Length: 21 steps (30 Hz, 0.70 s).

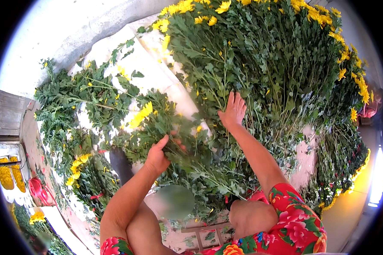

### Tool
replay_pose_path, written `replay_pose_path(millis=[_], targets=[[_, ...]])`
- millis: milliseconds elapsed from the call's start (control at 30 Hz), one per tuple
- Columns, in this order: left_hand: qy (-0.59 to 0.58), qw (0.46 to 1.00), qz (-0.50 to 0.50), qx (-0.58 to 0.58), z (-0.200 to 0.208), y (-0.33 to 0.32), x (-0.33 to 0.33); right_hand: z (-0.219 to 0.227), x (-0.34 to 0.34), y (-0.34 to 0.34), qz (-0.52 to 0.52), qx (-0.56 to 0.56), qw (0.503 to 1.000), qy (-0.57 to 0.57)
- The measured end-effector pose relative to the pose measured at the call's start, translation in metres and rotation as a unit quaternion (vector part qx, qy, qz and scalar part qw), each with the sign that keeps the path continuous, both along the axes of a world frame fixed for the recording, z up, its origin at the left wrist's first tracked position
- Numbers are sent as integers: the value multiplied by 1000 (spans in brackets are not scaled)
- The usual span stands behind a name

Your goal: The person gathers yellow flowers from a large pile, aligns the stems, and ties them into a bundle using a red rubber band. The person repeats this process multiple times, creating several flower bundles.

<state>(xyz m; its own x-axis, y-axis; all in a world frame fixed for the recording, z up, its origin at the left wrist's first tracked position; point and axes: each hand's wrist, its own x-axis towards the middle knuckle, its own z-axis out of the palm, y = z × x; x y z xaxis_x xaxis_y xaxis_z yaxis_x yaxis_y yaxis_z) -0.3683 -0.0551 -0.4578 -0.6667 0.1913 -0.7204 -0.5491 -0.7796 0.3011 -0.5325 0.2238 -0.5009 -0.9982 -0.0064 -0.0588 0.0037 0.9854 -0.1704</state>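
Observation:
My left hand (158,155) is closed around leafy chrysanthemum stems (161,114). Yellow blooms (141,115) show at the upper left end of that bunch, and its stems trail down to the right, partly smeared by motion. My right hand (233,111) reaches up and rests on the near left side of a large heap of cut chrysanthemums (276,63). Its fingers are stretched out among the green stems, and nothing shows gripped in them. Yellow flower heads (315,15) line the far and right rim of the heap.
Loose leafy stems (68,91) lie on white sheeting (115,51) at the left. A smaller bunch with yellow blooms (77,165) sits below them. More stems (336,157) are piled at the right. A red plastic item (39,190) and yellow-and-white shoes (10,174) are at the far left.

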Motion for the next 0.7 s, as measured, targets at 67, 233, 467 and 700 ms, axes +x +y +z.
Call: replay_pose_path(millis=[67,233,467,700], targets=[[5,1000,20,8,-8,-4,8,1,1,4,30,-18,999,30],[17,999,45,0,-12,-13,10,18,-8,30,56,-101,983,143],[41,999,24,21,-11,-5,11,37,-124,148,-81,-21,982,168],[23,1000,17,-5,-13,-3,8,36,-173,122,-80,75,994,24]])
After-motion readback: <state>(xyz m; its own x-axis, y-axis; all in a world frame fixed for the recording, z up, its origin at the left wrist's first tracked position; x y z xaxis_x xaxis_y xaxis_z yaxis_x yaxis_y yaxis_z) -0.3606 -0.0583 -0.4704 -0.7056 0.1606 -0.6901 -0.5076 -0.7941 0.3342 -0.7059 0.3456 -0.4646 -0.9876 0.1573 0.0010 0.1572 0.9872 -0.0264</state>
